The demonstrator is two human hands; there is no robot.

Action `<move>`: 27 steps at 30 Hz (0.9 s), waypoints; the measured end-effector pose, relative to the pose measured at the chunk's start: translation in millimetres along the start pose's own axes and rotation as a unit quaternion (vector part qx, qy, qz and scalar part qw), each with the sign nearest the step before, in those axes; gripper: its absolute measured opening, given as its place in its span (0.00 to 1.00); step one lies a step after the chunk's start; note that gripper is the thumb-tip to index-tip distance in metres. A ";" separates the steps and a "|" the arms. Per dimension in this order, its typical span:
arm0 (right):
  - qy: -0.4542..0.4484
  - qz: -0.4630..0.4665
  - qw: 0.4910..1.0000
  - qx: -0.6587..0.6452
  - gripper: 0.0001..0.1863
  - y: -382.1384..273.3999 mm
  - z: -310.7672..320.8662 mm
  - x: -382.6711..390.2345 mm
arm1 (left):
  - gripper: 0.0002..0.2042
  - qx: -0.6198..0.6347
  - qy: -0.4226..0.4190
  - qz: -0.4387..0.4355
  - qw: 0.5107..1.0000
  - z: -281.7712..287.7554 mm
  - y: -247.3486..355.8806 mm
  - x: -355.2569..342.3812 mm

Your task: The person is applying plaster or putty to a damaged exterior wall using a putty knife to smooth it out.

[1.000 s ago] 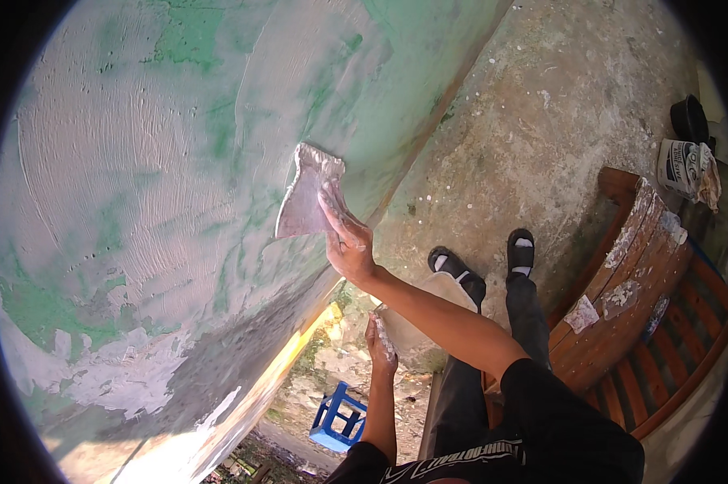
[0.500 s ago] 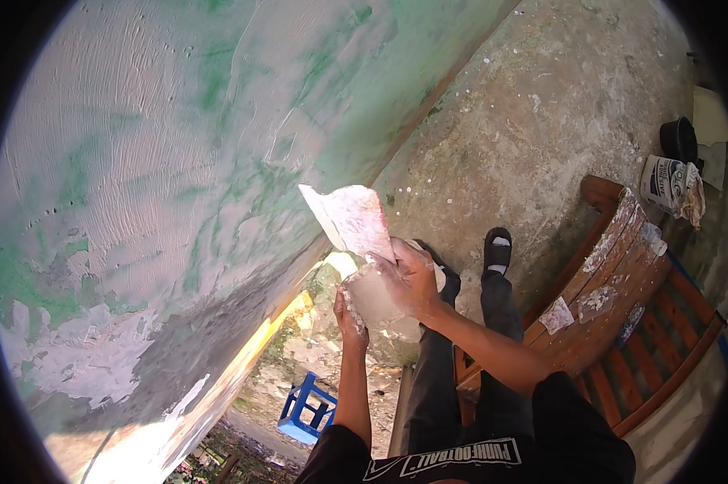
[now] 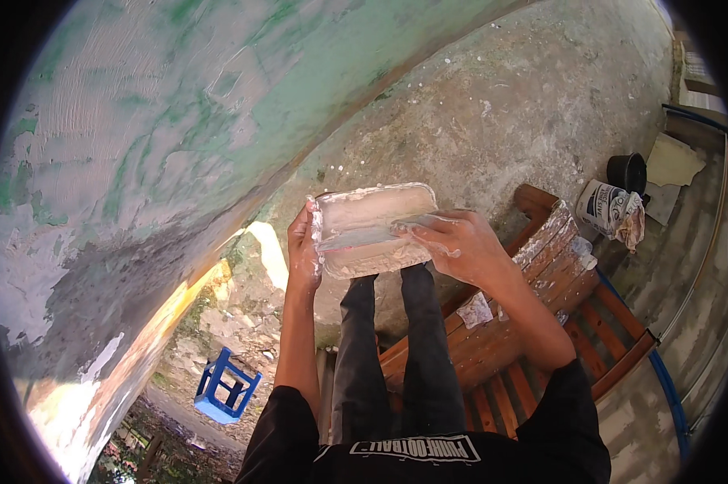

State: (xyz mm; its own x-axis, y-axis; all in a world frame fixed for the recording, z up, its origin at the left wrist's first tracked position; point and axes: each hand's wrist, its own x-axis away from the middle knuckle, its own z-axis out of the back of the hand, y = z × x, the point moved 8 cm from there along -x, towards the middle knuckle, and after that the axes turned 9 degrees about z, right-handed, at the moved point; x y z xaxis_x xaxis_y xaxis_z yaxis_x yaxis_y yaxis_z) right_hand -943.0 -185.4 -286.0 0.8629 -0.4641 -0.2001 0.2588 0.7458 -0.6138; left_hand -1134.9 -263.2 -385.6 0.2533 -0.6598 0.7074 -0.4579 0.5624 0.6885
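Note:
In front of me I hold a rectangular tray, its rim and sides crusted with white putty. My left hand is closed round its left end, with the thumb at the rim. The fingers of my right hand, smeared with putty, are closed on a flat putty spreader that lies down inside the tray. Putty covers much of the spreader, so its handle is hard to make out. To the left rises a green wall with patchy coats of pale putty.
A wooden bench splashed with white stands to the right. Beyond it are a white bucket with a rag over its side and a black pail. A blue stool is at lower left, past the wall's sunlit corner.
The spreader, raised above the tray before, is now down inside it. The tray has turned more level, showing its inside. My view has shifted, and my feet are now hidden beneath the tray.

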 end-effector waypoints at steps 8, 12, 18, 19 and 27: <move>-0.090 -0.006 0.995 -0.034 0.17 -8.0 -10.4 25.6 | 0.20 0.039 0.050 -0.009 0.998 -2.6 -33.5 8.6; -0.101 -0.009 0.993 -0.064 0.17 -10.7 -17.0 35.3 | 0.18 0.067 0.074 0.017 0.995 2.4 -39.3 13.8; -0.166 -0.035 0.977 -0.126 0.14 -9.0 -19.4 30.9 | 0.20 0.020 0.089 0.054 0.994 2.6 -49.5 21.9; -0.168 -0.032 0.977 -0.126 0.14 -7.8 -18.6 29.9 | 0.20 0.023 0.091 0.052 0.994 4.0 -51.5 22.1; -0.202 -0.108 0.953 -0.198 0.12 17.5 -29.0 40.5 | 0.23 0.026 0.053 0.109 0.992 6.5 -67.9 19.9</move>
State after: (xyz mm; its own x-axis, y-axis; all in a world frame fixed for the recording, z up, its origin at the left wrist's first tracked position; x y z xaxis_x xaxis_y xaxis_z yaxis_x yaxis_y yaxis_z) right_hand -916.1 -205.0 -327.1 0.9258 -0.3038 0.2251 0.3341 0.3786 -0.8632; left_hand -1104.3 -317.8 -419.2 0.2306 -0.4684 0.8529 -0.5537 0.6576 0.5109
